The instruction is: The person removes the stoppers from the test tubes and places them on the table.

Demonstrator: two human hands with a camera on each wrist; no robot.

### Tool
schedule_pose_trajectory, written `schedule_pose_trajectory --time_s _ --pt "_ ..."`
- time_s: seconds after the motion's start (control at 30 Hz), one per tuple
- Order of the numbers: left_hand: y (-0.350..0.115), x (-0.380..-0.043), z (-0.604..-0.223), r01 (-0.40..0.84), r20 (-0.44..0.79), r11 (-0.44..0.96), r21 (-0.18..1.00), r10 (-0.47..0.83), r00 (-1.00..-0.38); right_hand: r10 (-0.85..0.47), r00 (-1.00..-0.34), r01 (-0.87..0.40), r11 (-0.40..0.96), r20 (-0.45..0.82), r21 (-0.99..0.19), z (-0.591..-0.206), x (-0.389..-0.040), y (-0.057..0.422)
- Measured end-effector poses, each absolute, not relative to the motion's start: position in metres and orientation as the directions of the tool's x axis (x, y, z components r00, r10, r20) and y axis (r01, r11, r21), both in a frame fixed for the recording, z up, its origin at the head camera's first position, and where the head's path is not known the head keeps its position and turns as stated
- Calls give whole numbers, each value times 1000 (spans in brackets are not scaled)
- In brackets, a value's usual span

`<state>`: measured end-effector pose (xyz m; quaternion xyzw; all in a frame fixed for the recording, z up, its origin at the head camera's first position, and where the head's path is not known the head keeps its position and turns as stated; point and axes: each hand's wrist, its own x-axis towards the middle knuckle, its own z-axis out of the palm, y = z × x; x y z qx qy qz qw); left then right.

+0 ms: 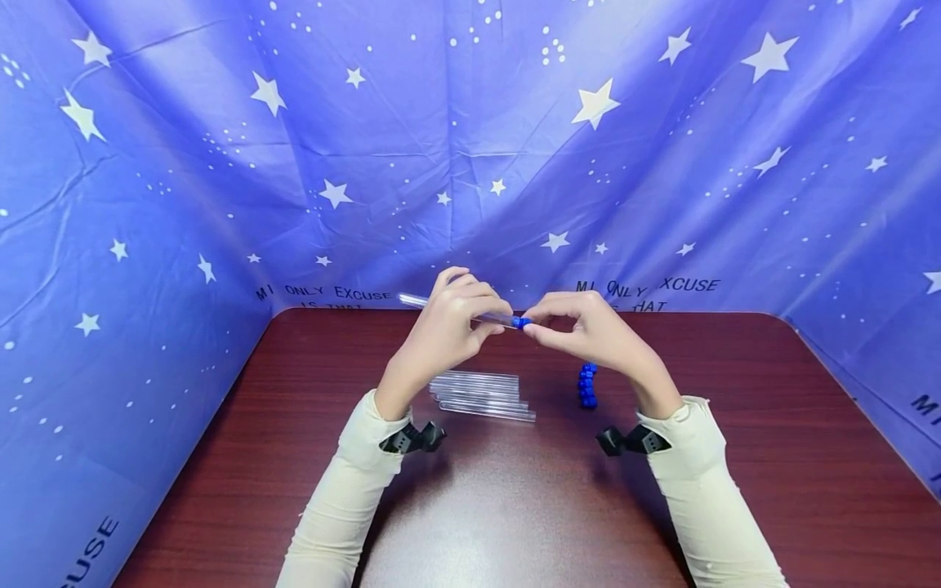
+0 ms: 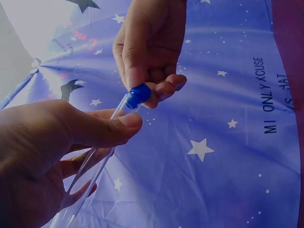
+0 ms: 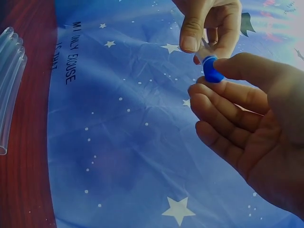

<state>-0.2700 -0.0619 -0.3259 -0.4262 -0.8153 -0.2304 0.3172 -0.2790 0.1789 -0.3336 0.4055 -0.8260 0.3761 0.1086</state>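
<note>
A clear test tube point(image 2: 90, 166) is held above the table by my left hand point(image 1: 459, 314), thumb and fingers gripping it near its mouth. The tube slants, its closed end pointing up and left in the head view. At its mouth sits a blue stopper point(image 2: 138, 95), its ribbed lower part showing inside the glass-clear rim. My right hand point(image 1: 588, 327) pinches that stopper between thumb and index finger, as the right wrist view shows; the other fingers point(image 3: 218, 133) lie loosely curved below. Both hands meet close together over the back of the table.
Several clear test tubes point(image 1: 481, 396) lie side by side on the dark red table point(image 1: 470, 506), below the left hand. A short row of blue stoppers point(image 1: 586, 386) stands to their right. A blue star-printed curtain point(image 1: 456, 122) rises behind the table's back edge.
</note>
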Motion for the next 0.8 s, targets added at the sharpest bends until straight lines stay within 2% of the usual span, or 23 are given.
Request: schedule_pose_trajectory --time_s 0.23,0.5,0.8 --pt "-60 -271 -329 837 707 539 96 554 -438 -597 -686 -712 431 416 -555 -332 -278 180" --pt "-57 -268 -331 817 698 574 57 562 -444 -608 -666 -729 410 432 -548 -335 -280 178" --pt "-54 -267 -333 791 664 611 30 579 -472 -606 -622 -777 401 495 -485 -336 -279 177"
